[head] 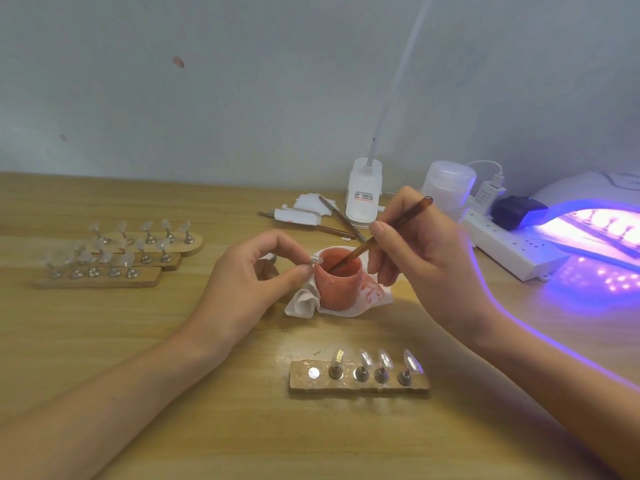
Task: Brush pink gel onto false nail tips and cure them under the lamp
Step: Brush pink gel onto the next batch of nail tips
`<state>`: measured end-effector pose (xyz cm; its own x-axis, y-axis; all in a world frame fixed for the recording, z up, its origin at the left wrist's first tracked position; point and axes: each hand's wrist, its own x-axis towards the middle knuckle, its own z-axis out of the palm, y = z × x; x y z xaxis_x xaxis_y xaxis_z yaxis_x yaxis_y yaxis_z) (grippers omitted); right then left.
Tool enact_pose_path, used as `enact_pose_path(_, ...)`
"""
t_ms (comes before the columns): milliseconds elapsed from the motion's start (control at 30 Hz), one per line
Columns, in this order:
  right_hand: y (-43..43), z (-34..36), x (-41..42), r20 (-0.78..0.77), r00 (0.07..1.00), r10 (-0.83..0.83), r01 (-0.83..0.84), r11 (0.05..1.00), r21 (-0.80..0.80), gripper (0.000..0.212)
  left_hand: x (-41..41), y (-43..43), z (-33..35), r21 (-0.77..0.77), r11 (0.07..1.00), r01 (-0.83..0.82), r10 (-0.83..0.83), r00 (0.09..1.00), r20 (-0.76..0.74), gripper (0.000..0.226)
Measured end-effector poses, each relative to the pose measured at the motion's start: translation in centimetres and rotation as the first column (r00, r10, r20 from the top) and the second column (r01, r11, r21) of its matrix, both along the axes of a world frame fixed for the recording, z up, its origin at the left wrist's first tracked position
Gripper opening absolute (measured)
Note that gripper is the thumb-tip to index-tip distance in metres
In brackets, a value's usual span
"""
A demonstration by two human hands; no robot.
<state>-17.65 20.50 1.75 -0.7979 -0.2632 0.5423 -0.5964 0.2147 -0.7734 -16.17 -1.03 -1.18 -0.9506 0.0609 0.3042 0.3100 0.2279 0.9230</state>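
Brush (381,233) pinched in right hand (415,251), tip dipped in pink gel pot (339,282); nail tip (316,259) gripped by left hand (256,271).

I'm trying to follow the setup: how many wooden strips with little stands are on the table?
4: one near strip in front of the pink jar, and three stacked strips at far left. Another may sit inside the lit lamp, too glary to tell.

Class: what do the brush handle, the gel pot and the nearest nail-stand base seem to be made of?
Brush handle: translucent amber plastic, probably; light passes through it.
Gel pot: likely plastic, smeared pink; hard to tell.
Nail-stand base: wood, matte, rough-edged, with a shiny metal disc.
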Motion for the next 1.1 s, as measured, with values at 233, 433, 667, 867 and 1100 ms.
enact_pose_path(233, 1.4, -0.6, 0.1, 0.114, 0.992, -0.062, 0.096, 0.94, -0.329, 0.017, 0.0, 0.1, 0.1, -0.013, 1.0, 0.001, -0.001, 1.0, -0.001, 0.014)
enact_pose_path(433, 2.3, -1.8, 0.1, 0.297, 0.954, -0.049, 0.213, 0.807, -0.55, 0.023, 0.1, 0.1, 0.1, -0.021, 1.0, 0.01, -0.01, 1.0, -0.003, 0.014)
enact_pose_path(667, 2.1, -2.0, -0.1, 0.383, 0.924, 0.006, 0.235, 0.781, -0.579, 0.021, 0.1, 0.1, 0.0, -0.017, 1.0, 0.017, -0.018, 1.0, -0.011, 0.009)
enact_pose_path(867, 2.0, -2.0, 0.0, 0.35, 0.934, 0.076, 0.144, 0.814, -0.563, 0.02, 0.1, 0.1, 0.1, -0.014, 1.0, 0.022, -0.023, 1.0, -0.007, 0.009)
enact_pose_path(1100, 1.9, -2.2, -0.1, 0.3, 0.948, 0.112, 0.066, 0.849, -0.525, 0.016, 0.0, 0.0, 0.0, -0.025, 0.999, 0.03, -0.03, 0.999, -0.016, 0.013)
